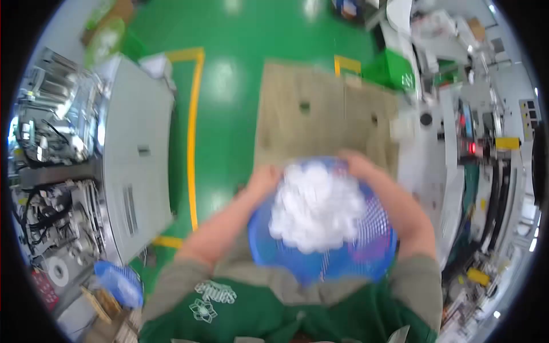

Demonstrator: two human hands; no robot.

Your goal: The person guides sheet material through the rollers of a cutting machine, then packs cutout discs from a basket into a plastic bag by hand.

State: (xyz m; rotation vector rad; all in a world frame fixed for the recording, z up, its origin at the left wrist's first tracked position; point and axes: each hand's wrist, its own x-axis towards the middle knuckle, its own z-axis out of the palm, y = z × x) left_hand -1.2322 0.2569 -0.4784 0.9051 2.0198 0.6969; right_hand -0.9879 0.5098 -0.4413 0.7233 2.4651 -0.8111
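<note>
A blue mesh basket (377,240) is held in front of my body, with a heap of small white pieces (314,206) in it. The pieces are too blurred to name. My left hand (266,178) is closed on the basket's far left rim. On the far right rim, my right hand (354,164) is closed too. Motion blur softens the fingers of both hands. Something pinkish shows through the basket's lower right side.
A brown cardboard sheet (326,108) covers the green floor (223,86) ahead. At left stands a grey machine cabinet (140,154), with another blue basket (120,283) below it. A green crate (392,70) and a machine bench (423,166) are on the right.
</note>
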